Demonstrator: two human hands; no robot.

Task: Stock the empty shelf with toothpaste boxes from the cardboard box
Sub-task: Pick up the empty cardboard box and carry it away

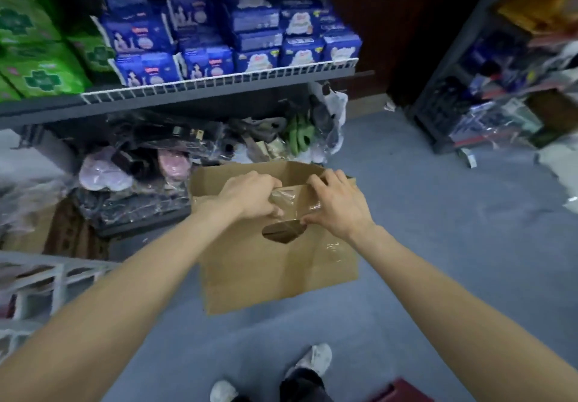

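While upright, cardboard box [275, 264] gripped by both hands.

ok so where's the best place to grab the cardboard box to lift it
Probably the oval handle hole in the near wall of the box, fingers hooked in from the person's side. Both hands, left hand and right hand, grip the taped top flap instead, which may bend or tear.

Both hands [294, 201] grip the cardboard box's [278, 264] taped flap [295, 196].
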